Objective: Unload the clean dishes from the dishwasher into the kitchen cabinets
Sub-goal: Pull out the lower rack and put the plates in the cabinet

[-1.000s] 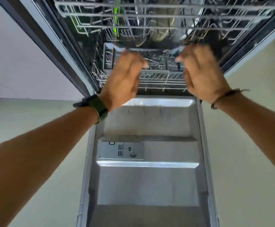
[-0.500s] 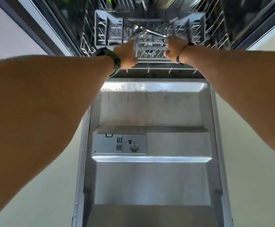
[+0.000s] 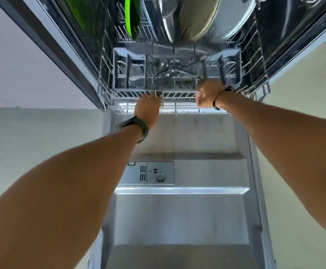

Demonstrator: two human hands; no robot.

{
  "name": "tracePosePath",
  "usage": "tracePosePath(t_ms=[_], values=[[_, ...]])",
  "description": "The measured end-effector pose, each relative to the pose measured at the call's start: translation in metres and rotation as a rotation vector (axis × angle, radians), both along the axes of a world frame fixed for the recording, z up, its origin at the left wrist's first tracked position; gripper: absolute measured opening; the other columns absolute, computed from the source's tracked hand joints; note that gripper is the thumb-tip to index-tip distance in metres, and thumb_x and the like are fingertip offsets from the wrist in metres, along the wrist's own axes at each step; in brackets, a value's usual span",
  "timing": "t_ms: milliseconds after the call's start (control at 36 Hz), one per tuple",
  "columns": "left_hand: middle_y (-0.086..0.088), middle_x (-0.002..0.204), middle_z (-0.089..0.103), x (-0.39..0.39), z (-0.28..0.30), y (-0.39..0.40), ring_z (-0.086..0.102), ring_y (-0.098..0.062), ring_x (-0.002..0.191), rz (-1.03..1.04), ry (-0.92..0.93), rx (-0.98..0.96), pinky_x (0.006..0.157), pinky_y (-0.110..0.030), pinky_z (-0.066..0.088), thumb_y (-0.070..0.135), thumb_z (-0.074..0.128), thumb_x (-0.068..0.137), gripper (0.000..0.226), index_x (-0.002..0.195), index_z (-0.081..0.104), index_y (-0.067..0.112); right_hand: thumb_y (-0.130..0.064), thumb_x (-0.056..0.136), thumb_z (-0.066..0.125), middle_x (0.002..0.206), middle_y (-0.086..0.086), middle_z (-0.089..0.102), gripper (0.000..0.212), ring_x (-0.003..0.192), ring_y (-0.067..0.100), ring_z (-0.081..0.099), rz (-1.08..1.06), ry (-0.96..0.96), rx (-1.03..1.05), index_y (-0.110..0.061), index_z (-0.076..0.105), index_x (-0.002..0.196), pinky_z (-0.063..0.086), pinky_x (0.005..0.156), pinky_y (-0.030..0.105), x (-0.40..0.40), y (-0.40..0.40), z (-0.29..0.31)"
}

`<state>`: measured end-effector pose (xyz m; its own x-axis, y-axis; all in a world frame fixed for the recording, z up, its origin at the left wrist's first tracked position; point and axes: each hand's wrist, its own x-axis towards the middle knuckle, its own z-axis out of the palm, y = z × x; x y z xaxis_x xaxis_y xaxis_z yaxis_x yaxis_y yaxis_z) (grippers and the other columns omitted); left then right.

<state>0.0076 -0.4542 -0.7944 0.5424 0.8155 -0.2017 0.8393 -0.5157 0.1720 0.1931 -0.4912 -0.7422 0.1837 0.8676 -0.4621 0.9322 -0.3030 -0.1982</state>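
The dishwasher stands open with its steel door (image 3: pixel 179 210) folded flat toward me. The lower wire rack (image 3: pixel 179 95) sits at the mouth of the tub. My left hand (image 3: pixel 147 108) and my right hand (image 3: pixel 207 94) both curl over the rack's front rail, about a hand's width apart. Behind the rail is a grey cutlery basket (image 3: pixel 129 71) with dark utensils lying in its middle. Further back stand a bright green plate (image 3: pixel 132 18), a beige plate (image 3: pixel 199 18) and a large steel pot (image 3: pixel 236 18), all blurred.
A detergent dispenser (image 3: pixel 150 172) is set into the door's inner face. A dark-edged pale cabinet panel (image 3: pixel 32 55) runs along the left of the dishwasher. Pale floor (image 3: pixel 303 94) lies on both sides of the door.
Both hands reached forward from above the door and closed on the lower rack's front rail. The rack and its dishes now appear nearer and larger.
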Motion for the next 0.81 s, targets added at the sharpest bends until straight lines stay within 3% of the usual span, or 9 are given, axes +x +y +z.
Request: tracePosePath(t_ms=[111, 194, 278, 472, 556, 806], values=[[-0.011, 0.127, 0.05, -0.015, 0.001, -0.045, 0.042, -0.029, 0.118, 0.048, 0.006, 0.008, 0.094, -0.038, 0.043, -0.006, 0.042, 0.086, 0.042, 0.127, 0.049, 0.005, -0.01, 0.091, 0.05, 0.113, 0.016, 0.064, 0.027, 0.106, 0.03, 0.061, 0.034, -0.013, -0.142, 0.0, 0.062, 0.113, 0.048, 0.075, 0.03, -0.015, -0.034, 0.003], [-0.01, 0.125, 0.052, -0.027, 0.004, -0.073, 0.045, -0.028, 0.118, 0.048, -0.008, 0.0, 0.097, -0.038, 0.041, -0.006, 0.036, 0.088, 0.043, 0.128, 0.048, 0.006, -0.016, 0.092, 0.048, 0.113, 0.015, 0.064, 0.029, 0.11, 0.029, 0.058, 0.054, -0.042, -0.177, -0.002, 0.064, 0.112, 0.047, 0.081, 0.029, -0.027, -0.061, 0.004], [-0.009, 0.123, 0.055, -0.042, 0.003, -0.098, 0.052, -0.027, 0.113, 0.032, -0.008, -0.039, 0.096, -0.039, 0.043, -0.006, 0.035, 0.089, 0.041, 0.125, 0.051, 0.008, -0.022, 0.09, 0.054, 0.09, 0.012, 0.065, 0.026, 0.104, 0.025, 0.062, 0.072, -0.036, -0.229, -0.006, 0.07, 0.104, 0.045, 0.069, 0.023, -0.036, -0.086, -0.001], [-0.008, 0.12, 0.058, -0.068, 0.006, -0.167, 0.054, -0.028, 0.11, 0.078, -0.031, -0.119, 0.089, -0.034, 0.039, -0.006, 0.041, 0.084, 0.042, 0.121, 0.054, 0.009, -0.013, 0.092, 0.049, 0.108, 0.019, 0.065, 0.025, 0.103, 0.029, 0.061, -0.054, 0.02, -0.221, 0.005, 0.06, 0.105, 0.043, 0.073, 0.024, -0.062, -0.151, -0.013], [-0.005, 0.119, 0.059, -0.081, 0.006, -0.197, 0.056, -0.024, 0.107, 0.091, -0.052, -0.153, 0.089, -0.03, 0.041, -0.006, 0.04, 0.085, 0.043, 0.122, 0.053, 0.011, -0.015, 0.094, 0.045, 0.121, 0.021, 0.059, 0.031, 0.115, 0.032, 0.054, -0.072, 0.033, -0.25, 0.004, 0.057, 0.116, 0.045, 0.088, 0.029, -0.071, -0.181, -0.018], [-0.002, 0.119, 0.059, -0.112, 0.01, -0.273, 0.056, -0.022, 0.103, 0.135, -0.068, -0.288, 0.09, -0.028, 0.038, -0.011, 0.039, 0.081, 0.046, 0.118, 0.055, 0.012, -0.018, 0.097, 0.041, 0.125, 0.017, 0.057, 0.033, 0.118, 0.03, 0.051, -0.034, 0.117, -0.411, 0.003, 0.055, 0.119, 0.043, 0.094, 0.031, -0.097, -0.258, -0.023]])
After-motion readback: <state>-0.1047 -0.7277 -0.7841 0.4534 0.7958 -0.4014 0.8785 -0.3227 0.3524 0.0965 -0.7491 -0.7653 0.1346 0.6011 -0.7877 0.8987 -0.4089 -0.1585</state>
